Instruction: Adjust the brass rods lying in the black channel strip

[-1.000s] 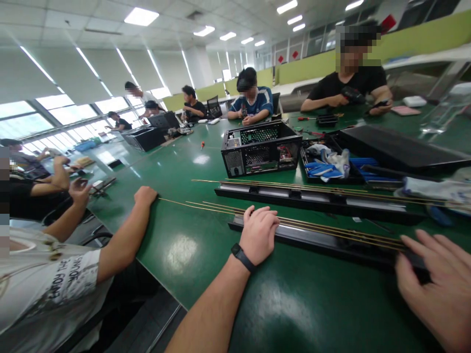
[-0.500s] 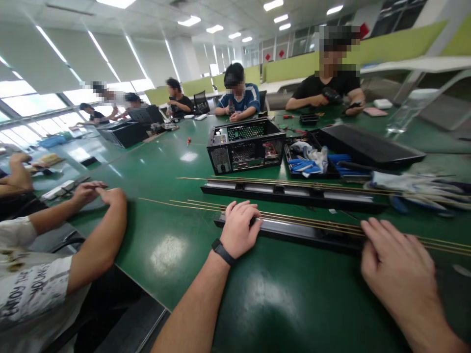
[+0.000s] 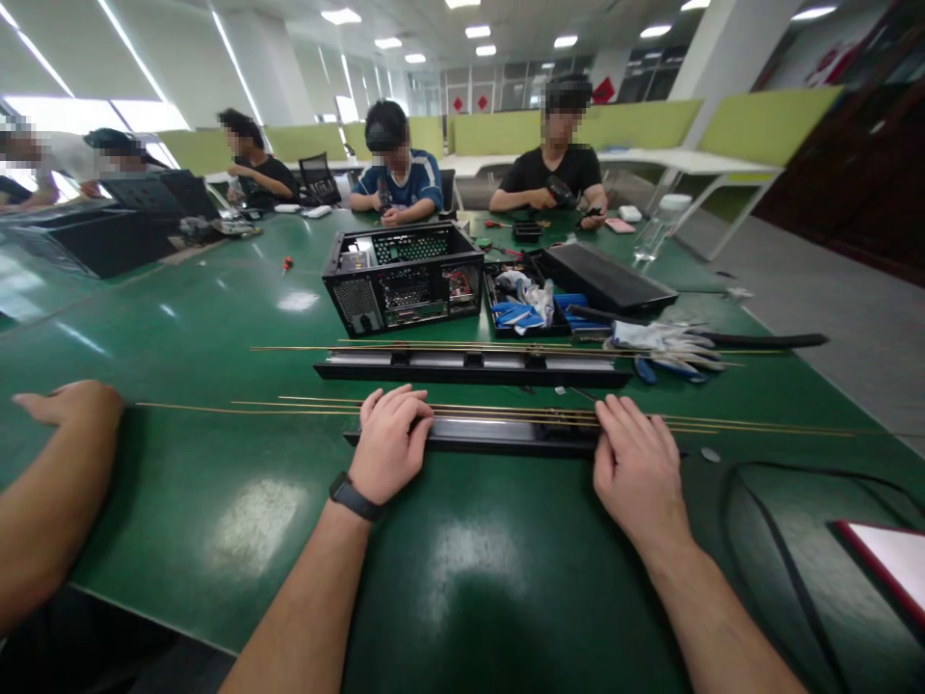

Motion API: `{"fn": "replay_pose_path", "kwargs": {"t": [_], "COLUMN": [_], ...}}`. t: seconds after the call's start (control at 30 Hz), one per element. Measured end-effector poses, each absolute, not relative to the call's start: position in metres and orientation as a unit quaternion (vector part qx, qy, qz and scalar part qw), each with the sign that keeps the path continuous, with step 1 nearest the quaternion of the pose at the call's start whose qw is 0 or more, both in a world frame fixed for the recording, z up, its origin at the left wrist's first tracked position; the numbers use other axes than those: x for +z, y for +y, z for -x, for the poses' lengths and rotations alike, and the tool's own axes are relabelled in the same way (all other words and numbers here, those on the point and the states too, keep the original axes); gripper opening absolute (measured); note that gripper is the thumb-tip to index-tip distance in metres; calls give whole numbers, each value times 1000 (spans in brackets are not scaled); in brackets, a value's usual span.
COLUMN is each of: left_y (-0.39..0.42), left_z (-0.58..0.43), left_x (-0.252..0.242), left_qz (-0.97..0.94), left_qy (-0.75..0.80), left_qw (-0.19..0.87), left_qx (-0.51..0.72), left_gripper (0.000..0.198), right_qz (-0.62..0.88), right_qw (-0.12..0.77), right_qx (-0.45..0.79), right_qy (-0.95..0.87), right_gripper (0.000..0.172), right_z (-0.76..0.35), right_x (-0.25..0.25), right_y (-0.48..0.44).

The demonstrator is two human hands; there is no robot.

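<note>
Bar with gold rods, beneath two hands

Near bar (image 3: 513, 438): long, narrow, black, with a smooth grey face that catches the light. Lies crosswise on the green table (image 3: 520, 549), just nearer than a far bar (image 3: 469, 371), which shows pale strips parted by black blocks.

Gold rods (image 3: 318, 413): thin, straight to slightly bowed, roughly parallel. Laid along the near bar, running past both its ends. Count uncertain where they bunch; right tips faint against the table. Dark parts among them beside the right hand, shape unclear.

Left hand (image 3: 394, 436): fingers bent over rods and left part of the bar, thumb apart on the near side; black wristband (image 3: 356, 496). Whether it clasps or merely rests cannot be told.

Right hand (image 3: 640, 472): fingers close together over the right part, covering most of that end. Palm side hidden; grip cannot be told.

Cut off by the view's edge: a co-worker's forearm (image 3: 68, 482), left; a red-edged white object (image 3: 892, 559), right. Black cable (image 3: 793, 571): blurred.
</note>
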State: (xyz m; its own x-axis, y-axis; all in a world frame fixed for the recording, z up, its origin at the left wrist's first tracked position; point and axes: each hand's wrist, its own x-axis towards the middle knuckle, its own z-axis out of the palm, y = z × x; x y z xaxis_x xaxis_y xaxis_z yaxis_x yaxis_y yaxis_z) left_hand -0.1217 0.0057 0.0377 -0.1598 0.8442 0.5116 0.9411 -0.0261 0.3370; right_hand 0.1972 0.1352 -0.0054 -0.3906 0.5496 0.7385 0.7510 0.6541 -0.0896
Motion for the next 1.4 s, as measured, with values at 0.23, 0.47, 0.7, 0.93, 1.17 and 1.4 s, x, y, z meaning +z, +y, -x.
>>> {"fn": "replay_pose_path", "kwargs": {"t": [0.23, 0.47, 0.7, 0.93, 1.17, 1.4], "left_y": [9, 6, 10, 8, 9, 8], "left_z": [118, 124, 119, 126, 123, 127], "left_x": [32, 34, 31, 30, 30, 31], "left_qz": [660, 643, 654, 644, 647, 645], "left_qy": [-682, -696, -684, -695, -692, -698], "left_qw": [80, 89, 88, 92, 89, 87], "left_qx": [-304, -307, -311, -307, -307, -301], "left_gripper": [14, 13, 10, 10, 7, 12], "right_qz": [404, 405, 409, 413, 411, 413], "right_qw": [381, 382, 382, 383, 386, 383], "right_qx": [-117, -122, -122, -119, -127, -118], "right_qy": [-823, -822, -820, -818, -816, -818], "right_gripper": [52, 48, 50, 50, 45, 48], "right_z": [-197, -196, -196, -196, -195, -196], "right_x": [-8, -4, -5, -5, -4, -7], "right_y": [134, 132, 133, 132, 132, 132]}}
